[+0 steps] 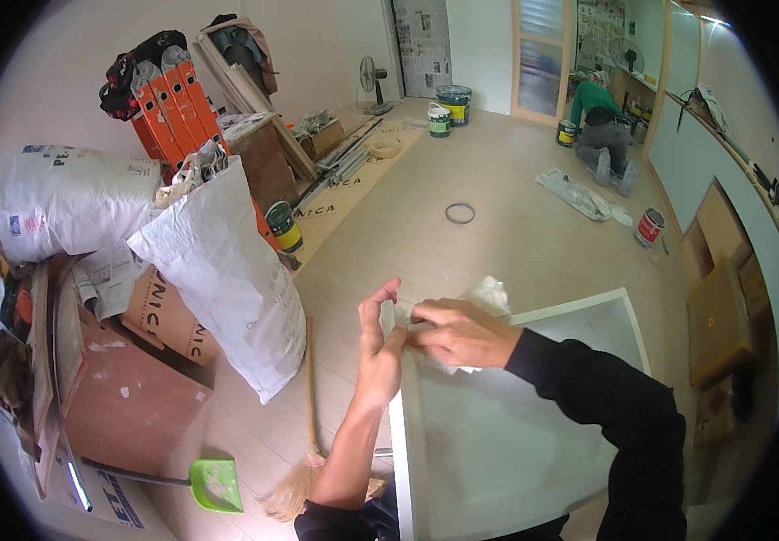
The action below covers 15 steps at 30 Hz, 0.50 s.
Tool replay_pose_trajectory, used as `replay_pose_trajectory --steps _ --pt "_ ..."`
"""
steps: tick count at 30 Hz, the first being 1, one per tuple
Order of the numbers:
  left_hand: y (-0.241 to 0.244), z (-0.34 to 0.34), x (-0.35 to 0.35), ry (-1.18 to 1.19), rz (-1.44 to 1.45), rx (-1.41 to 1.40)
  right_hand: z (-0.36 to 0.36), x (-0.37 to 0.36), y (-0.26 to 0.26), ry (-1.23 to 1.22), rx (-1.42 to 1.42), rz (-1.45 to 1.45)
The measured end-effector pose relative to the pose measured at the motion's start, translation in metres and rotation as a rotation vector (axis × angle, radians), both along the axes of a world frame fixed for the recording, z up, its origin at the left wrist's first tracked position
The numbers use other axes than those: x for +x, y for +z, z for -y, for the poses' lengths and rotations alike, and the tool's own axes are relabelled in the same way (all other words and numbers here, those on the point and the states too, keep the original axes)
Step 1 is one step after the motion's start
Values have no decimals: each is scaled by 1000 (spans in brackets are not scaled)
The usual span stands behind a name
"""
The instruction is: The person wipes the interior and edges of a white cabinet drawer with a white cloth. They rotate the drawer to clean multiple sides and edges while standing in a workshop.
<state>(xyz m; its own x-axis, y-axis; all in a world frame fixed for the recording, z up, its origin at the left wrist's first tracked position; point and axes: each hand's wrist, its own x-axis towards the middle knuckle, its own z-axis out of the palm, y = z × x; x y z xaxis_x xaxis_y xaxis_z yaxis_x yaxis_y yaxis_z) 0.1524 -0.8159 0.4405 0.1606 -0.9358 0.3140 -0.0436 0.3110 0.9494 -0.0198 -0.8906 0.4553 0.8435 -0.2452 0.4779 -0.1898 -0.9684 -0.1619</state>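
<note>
A white-framed panel [400, 466] with a pale, hazy sheet inside stands tilted in front of me. My left hand [381, 351] is at its upper left corner, the thumb along the inner side and the fingers up the outer edge. Bent over the same corner, my right hand [460, 331] pinches crumpled white material [491, 295], thin film or cloth; which, I cannot tell. The material bulges out behind and below the right hand. My right fingertips nearly meet the left thumb, and the exact contact is hidden.
Left stand a full white sack [227, 277], a straw broom [309, 379] and a green dustpan [217, 485]. An orange ladder [179, 101] leans behind. Ahead lie a grey ring [459, 214] and an open can [650, 227]. A person [602, 128] kneels far right.
</note>
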Motion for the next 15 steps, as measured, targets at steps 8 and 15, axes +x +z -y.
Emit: replay_pose_trajectory --steps 8,15 --pt "9 -6 -4 11 -163 74 -1 -11 16 -13 21 -108" --pt "9 -7 -11 6 -173 76 -6 -5 11 28 73 -47"
